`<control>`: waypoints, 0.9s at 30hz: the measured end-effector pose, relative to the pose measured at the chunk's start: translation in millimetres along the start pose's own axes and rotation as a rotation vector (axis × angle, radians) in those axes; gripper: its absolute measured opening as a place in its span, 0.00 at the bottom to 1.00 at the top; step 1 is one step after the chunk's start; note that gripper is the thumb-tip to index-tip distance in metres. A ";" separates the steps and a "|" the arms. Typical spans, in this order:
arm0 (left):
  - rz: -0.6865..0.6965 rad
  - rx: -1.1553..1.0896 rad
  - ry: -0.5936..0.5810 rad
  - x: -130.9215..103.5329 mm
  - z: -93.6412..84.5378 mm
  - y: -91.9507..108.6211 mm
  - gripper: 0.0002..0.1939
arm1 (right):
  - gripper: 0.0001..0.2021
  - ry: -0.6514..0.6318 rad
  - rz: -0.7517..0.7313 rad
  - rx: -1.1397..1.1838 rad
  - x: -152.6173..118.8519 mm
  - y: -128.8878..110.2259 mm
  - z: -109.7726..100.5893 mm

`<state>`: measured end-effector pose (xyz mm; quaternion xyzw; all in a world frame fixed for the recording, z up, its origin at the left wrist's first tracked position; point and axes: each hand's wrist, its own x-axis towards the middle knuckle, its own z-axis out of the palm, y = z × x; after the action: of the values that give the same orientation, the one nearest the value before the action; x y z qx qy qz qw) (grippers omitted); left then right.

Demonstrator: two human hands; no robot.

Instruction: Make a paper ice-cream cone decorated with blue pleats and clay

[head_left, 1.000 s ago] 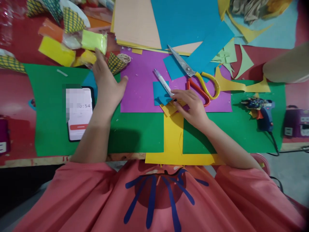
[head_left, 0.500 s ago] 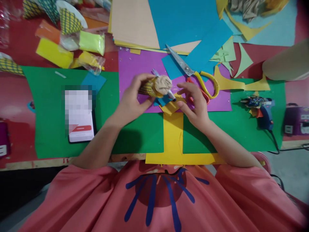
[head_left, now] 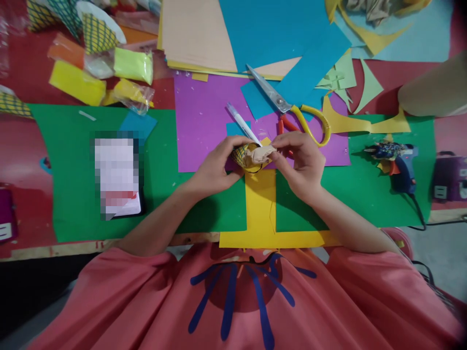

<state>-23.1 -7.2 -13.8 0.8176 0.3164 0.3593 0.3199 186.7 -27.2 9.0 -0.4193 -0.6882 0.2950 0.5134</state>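
Gripped in the left hand [head_left: 215,167], a patterned paper cone [head_left: 241,154] has been brought nearer, over the yellow sheet [head_left: 260,204]; its beige filling [head_left: 257,155] is now pinched by the right hand [head_left: 302,163], so shaping seems underway.

I wear a loose coral-pink top [head_left: 146,301] with short sleeves that end above my elbows. On its chest sits a darker red round patch [head_left: 242,287] with dark blue strokes [head_left: 228,301] fanning out from it like rays. My forearms are bare, with no watch or rings.
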 end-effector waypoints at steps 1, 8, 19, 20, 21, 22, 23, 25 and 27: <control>-0.008 0.002 -0.005 -0.5 0.5 0.2 0.29 | 0.03 -0.007 -0.047 -0.015 0.3 0.1 0.3; -0.002 0.061 -0.070 -2.8 4.3 7.6 0.27 | 0.04 -0.072 -0.245 -0.288 1.4 -1.9 0.1; -0.090 -0.094 -0.025 -3.2 6.0 5.2 0.24 | 0.15 -0.113 -0.458 -0.379 2.4 -3.3 -5.4; -0.093 -0.084 -0.027 -2.8 5.1 6.5 0.24 | 0.15 -0.133 -0.502 -0.384 2.2 -2.9 -5.0; -0.099 -0.073 -0.031 -2.4 4.1 8.2 0.23 | 0.15 -0.156 -0.530 -0.397 1.7 -2.4 -4.4; -0.112 -0.062 -0.035 -2.0 3.3 9.8 0.22 | 0.15 -0.177 -0.540 -0.416 1.2 -1.9 -3.7; -0.128 -0.052 -0.040 -1.6 2.6 11.4 0.20 | 0.15 -0.194 -0.542 -0.436 0.7 -1.4 -3.0; -0.161 -0.031 -0.046 -0.9 1.8 13.7 0.19 | 0.16 -0.213 -0.532 -0.461 0.0 -0.8 -1.7; -0.185 -0.005 -0.045 -0.1 1.8 14.2 0.19 | 0.17 -0.223 -0.519 -0.458 -0.1 -0.8 -0.6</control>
<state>-17.7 -16.2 -4.2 0.7921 0.3823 0.3104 0.3608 187.0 -27.7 9.8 -0.2999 -0.8716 0.0370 0.3860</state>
